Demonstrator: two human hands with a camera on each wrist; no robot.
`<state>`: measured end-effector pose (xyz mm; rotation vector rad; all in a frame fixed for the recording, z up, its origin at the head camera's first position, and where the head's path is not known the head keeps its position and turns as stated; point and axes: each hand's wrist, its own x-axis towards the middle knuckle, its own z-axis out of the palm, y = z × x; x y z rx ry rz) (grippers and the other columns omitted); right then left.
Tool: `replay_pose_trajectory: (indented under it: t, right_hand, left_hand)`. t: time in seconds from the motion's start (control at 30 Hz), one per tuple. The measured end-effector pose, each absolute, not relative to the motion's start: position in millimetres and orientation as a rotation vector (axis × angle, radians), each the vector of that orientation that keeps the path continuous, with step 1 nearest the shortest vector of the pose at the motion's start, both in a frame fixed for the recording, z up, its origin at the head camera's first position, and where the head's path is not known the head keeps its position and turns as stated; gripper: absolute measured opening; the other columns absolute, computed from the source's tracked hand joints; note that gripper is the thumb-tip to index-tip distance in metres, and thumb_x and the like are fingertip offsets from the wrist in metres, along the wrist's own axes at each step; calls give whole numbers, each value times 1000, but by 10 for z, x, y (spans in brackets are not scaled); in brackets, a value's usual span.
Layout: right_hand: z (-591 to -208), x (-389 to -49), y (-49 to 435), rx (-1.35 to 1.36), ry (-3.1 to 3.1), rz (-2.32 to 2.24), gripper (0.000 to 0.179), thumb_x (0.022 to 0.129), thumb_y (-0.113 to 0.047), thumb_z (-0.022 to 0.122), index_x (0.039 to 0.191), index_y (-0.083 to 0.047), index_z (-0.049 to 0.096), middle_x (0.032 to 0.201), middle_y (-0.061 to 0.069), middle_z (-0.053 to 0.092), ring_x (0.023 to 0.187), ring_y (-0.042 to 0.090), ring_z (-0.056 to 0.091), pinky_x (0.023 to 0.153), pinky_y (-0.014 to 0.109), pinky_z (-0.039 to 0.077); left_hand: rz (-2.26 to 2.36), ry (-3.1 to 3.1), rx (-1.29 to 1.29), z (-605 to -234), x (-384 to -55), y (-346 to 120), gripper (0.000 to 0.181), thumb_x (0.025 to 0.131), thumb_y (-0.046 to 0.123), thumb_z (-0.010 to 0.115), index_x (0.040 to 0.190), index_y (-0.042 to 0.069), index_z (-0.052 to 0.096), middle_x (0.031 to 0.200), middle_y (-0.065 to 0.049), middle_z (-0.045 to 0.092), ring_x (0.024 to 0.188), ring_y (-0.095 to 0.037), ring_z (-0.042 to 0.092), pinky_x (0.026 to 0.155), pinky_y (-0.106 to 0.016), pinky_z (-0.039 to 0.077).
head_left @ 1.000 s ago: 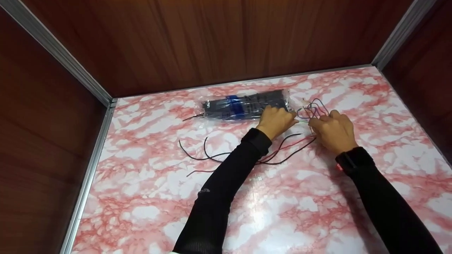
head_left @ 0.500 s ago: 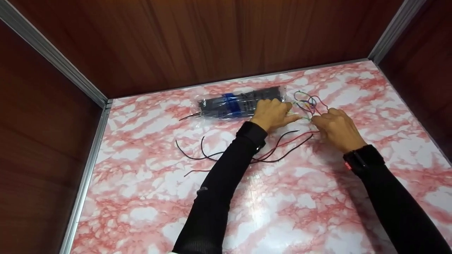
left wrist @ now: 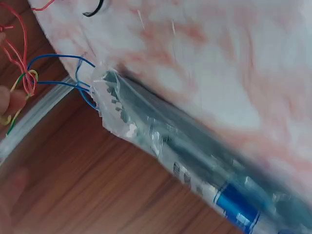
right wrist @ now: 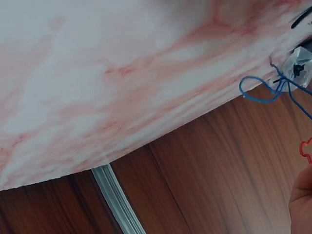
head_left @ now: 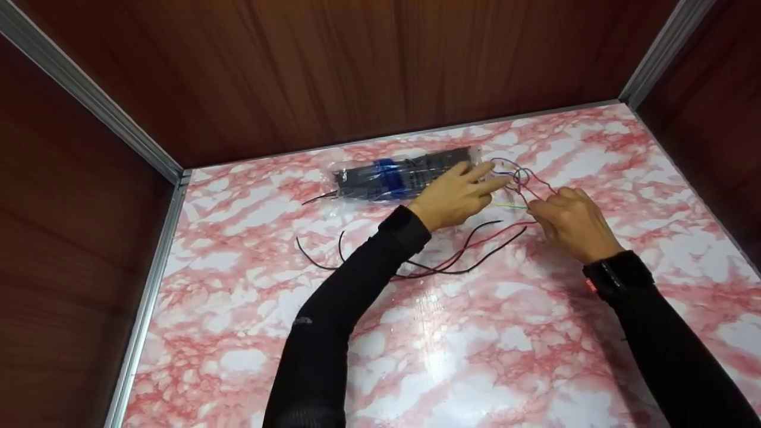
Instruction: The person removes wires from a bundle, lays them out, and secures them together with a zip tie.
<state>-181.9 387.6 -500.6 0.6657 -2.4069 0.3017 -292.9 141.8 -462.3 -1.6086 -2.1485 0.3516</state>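
Observation:
My right hand (head_left: pixel 574 223) pinches thin red wires (head_left: pixel 538 181) between thumb and fingers, to the right of a small tangle. A yellow-green wire (head_left: pixel 508 205) runs between its fingertips and my left hand. My left hand (head_left: pixel 455 196) has index and middle fingers stretched out over the tangle's left side, where blue wires (left wrist: pixel 53 82) loop. In the left wrist view, red and yellow-green strands knot together near the fingertips. Behind the left hand lies a clear plastic bag (head_left: pixel 416 172) of long dark strips with a blue band.
Loose black wires (head_left: pixel 484 258) and a red wire (head_left: pixel 469 248) lie across the pink-and-white marbled tabletop (head_left: pixel 250 327), partly under the left sleeve. Dark wood panels (head_left: pixel 357 77) wall the back and both sides, with metal rails (head_left: pixel 107 122) at the corners.
My left hand has gone from bent fingers to outstretched ones over the blue wires, its wrist shifting left. My right hand has moved slightly right, still pinching, and the tangle is more spread.

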Motion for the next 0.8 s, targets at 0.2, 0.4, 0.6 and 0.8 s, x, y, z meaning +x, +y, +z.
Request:
replay_pose_trajectory:
  t: [0.2,0.4,0.6,0.8]
  right_hand:
    - [-5034,-1835,3889,696,-2468,245,13,83,0,63,80,-13,64,59,5,52,67,25,46,70,38,36]
    - [-5090,-1822,3895,690,-2460,146,5,87,-8,65,85,-12,66,64,11,60,68,30,49,67,39,34]
    - [-5040,-1845,3945,647,-2450,103,7,86,-5,64,87,-12,67,69,13,64,70,32,50,66,41,32]
    - [-4987,-1853,3961,575,-2409,79,8,91,-11,63,84,-12,67,64,12,63,67,31,50,68,43,30]
  left_hand:
    - [417,-2123,-1757,-4672,-2958,1402,30,102,24,41,117,22,67,147,8,52,129,-26,50,95,-42,47]
    - [430,-1981,-1847,-4715,-2922,1415,33,101,27,39,110,21,71,141,10,56,129,-24,49,94,-40,43]
    - [383,-2067,-1765,-4724,-2951,1469,30,101,33,40,102,25,68,117,8,66,114,-24,54,90,-40,43]
    - [193,-2299,-1490,-4816,-3073,1524,39,98,56,42,108,29,67,114,8,71,103,-27,61,88,-41,44]
